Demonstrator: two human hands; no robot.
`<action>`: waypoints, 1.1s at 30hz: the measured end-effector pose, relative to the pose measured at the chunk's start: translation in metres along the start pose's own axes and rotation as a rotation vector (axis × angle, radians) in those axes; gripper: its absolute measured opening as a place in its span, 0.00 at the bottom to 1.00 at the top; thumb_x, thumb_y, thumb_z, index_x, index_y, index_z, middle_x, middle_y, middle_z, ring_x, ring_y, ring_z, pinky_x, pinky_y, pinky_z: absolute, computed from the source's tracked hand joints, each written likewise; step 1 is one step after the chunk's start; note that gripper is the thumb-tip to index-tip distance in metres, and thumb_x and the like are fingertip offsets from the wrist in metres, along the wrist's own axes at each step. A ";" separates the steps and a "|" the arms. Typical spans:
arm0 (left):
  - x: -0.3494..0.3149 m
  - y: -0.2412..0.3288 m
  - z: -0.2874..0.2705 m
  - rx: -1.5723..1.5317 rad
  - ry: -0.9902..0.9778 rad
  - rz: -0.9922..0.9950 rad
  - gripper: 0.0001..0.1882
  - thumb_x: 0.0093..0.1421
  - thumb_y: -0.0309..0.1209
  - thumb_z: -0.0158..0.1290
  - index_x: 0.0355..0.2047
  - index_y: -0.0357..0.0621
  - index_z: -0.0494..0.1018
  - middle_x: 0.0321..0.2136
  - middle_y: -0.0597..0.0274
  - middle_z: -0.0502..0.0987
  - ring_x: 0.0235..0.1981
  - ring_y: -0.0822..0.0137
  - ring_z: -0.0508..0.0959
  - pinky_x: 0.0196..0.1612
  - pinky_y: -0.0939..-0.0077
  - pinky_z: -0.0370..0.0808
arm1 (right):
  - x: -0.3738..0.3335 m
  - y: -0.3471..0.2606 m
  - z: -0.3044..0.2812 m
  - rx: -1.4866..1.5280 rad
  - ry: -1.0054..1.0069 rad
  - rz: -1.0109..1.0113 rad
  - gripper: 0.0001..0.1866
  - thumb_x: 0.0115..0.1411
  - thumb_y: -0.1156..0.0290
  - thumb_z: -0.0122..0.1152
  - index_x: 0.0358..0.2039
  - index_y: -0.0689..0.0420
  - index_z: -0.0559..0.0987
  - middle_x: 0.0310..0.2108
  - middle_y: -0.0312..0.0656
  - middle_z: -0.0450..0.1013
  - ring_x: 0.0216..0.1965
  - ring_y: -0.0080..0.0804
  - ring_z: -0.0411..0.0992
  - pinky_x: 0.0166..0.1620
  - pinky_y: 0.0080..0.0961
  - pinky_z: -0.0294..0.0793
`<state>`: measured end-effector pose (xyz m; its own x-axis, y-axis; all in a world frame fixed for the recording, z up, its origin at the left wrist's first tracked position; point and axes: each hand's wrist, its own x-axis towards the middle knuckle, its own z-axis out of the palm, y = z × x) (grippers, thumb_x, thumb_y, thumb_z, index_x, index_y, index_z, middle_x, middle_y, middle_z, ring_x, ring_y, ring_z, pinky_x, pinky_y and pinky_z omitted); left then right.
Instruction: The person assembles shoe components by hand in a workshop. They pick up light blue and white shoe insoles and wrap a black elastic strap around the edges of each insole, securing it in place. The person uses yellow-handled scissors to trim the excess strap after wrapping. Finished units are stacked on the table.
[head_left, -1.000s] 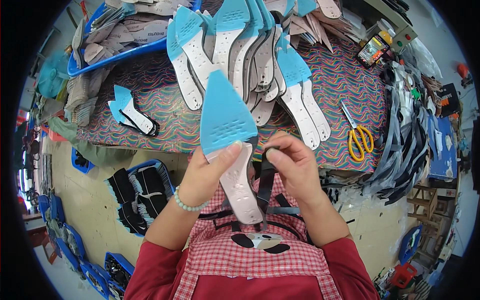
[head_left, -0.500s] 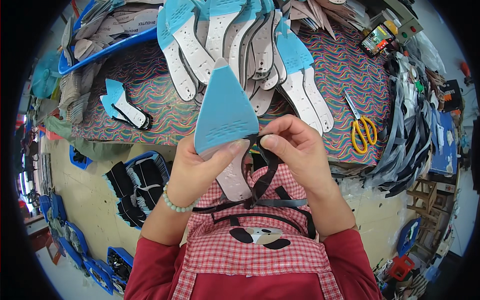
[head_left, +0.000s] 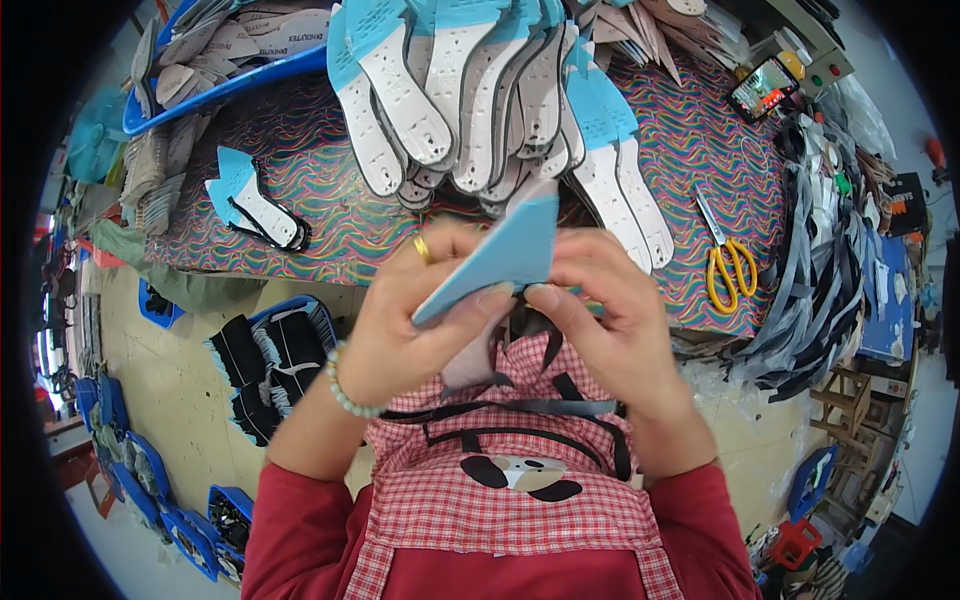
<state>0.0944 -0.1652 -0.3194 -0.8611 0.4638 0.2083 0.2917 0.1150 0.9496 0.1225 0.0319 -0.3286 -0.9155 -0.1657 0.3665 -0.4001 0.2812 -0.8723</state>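
Observation:
In front of my apron I hold a shoe insole (head_left: 500, 258) with a blue, pointed front and a pale heel part, tilted so that it is seen nearly edge-on. My left hand (head_left: 405, 325) is closed round its side, thumb on the near face. At the opposite edge my right hand (head_left: 615, 320) pinches with thumb and forefinger. A thin black strip (head_left: 537, 322) runs down from that pinch; fingers hide part of it. Beyond my hands lies a heap of similar blue and pale insoles (head_left: 435, 95) with dark edges.
A small bundle of insoles (head_left: 262, 212) lies left on the patterned tablecloth (head_left: 330, 235). Yellow-handled scissors (head_left: 735, 272) and a phone (head_left: 762, 90) lie right. Grey and black strips (head_left: 800, 290) hang over the right edge. A blue tray (head_left: 215, 97) stands far left; black bundles (head_left: 290, 345) sit below.
The insole has turned from face-on to nearly edge-on, and its tip has swung right. My left fingers have come round behind it. My right hand still pinches at its edge.

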 end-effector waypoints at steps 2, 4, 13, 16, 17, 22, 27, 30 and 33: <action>0.010 -0.001 -0.004 0.002 -0.093 0.128 0.15 0.61 0.31 0.48 0.44 0.34 0.73 0.47 0.51 0.73 0.44 0.62 0.75 0.49 0.68 0.70 | 0.011 0.001 -0.008 0.032 -0.161 -0.019 0.11 0.60 0.68 0.57 0.37 0.62 0.77 0.37 0.43 0.73 0.42 0.30 0.71 0.45 0.28 0.69; 0.019 0.003 0.002 -0.246 -0.123 0.123 0.22 0.62 0.39 0.46 0.48 0.32 0.70 0.50 0.46 0.70 0.47 0.57 0.74 0.52 0.63 0.69 | 0.003 0.000 0.001 0.325 -0.199 0.223 0.15 0.65 0.64 0.49 0.43 0.63 0.74 0.38 0.42 0.73 0.43 0.27 0.70 0.48 0.27 0.67; -0.006 0.028 0.019 -0.651 0.085 -0.070 0.29 0.64 0.50 0.41 0.43 0.29 0.68 0.36 0.49 0.76 0.44 0.55 0.75 0.54 0.56 0.66 | -0.037 -0.011 0.020 0.537 0.182 0.196 0.10 0.60 0.76 0.56 0.42 0.63 0.73 0.39 0.40 0.74 0.32 0.26 0.73 0.38 0.22 0.71; -0.008 0.040 0.027 -0.653 0.186 -0.098 0.32 0.62 0.55 0.40 0.41 0.31 0.69 0.33 0.51 0.75 0.39 0.57 0.76 0.51 0.59 0.68 | -0.035 -0.009 0.016 0.281 0.139 0.035 0.07 0.54 0.78 0.62 0.35 0.62 0.78 0.34 0.43 0.76 0.32 0.31 0.73 0.37 0.24 0.71; -0.008 0.045 0.031 -0.660 0.229 -0.107 0.33 0.62 0.57 0.40 0.41 0.32 0.69 0.31 0.52 0.74 0.37 0.57 0.76 0.50 0.60 0.69 | -0.035 -0.010 0.017 0.278 0.130 0.009 0.07 0.53 0.78 0.63 0.34 0.61 0.78 0.34 0.43 0.76 0.33 0.31 0.73 0.38 0.24 0.71; -0.003 0.048 0.029 -0.582 0.196 -0.094 0.34 0.59 0.56 0.47 0.44 0.30 0.68 0.34 0.49 0.74 0.31 0.63 0.74 0.38 0.68 0.73 | -0.041 -0.009 0.024 0.526 0.065 0.149 0.05 0.54 0.77 0.63 0.33 0.62 0.79 0.33 0.40 0.73 0.36 0.29 0.70 0.41 0.23 0.68; 0.000 0.036 0.028 -0.627 0.151 -0.043 0.27 0.63 0.43 0.46 0.51 0.29 0.63 0.39 0.44 0.74 0.29 0.65 0.74 0.32 0.73 0.73 | -0.042 -0.015 0.015 0.666 -0.089 0.425 0.04 0.57 0.77 0.60 0.31 0.64 0.75 0.32 0.38 0.71 0.32 0.22 0.68 0.36 0.19 0.67; 0.019 0.030 0.025 -0.754 0.018 -0.164 0.20 0.64 0.32 0.46 0.52 0.31 0.63 0.41 0.45 0.75 0.32 0.65 0.76 0.34 0.74 0.75 | -0.033 -0.011 0.013 0.287 -0.093 0.321 0.07 0.58 0.74 0.59 0.29 0.62 0.70 0.30 0.38 0.69 0.25 0.18 0.67 0.28 0.17 0.67; 0.030 0.007 0.036 -0.623 0.213 -0.349 0.22 0.62 0.30 0.50 0.52 0.32 0.61 0.42 0.47 0.74 0.37 0.65 0.77 0.40 0.72 0.76 | -0.034 0.005 0.019 -0.017 0.106 0.197 0.10 0.54 0.74 0.61 0.29 0.62 0.69 0.29 0.42 0.69 0.25 0.29 0.70 0.28 0.25 0.70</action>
<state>0.0855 -0.1190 -0.3154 -0.9411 0.3035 -0.1491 -0.2493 -0.3245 0.9124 0.1525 0.0209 -0.3522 -0.9749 -0.0058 0.2225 -0.2130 0.3147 -0.9250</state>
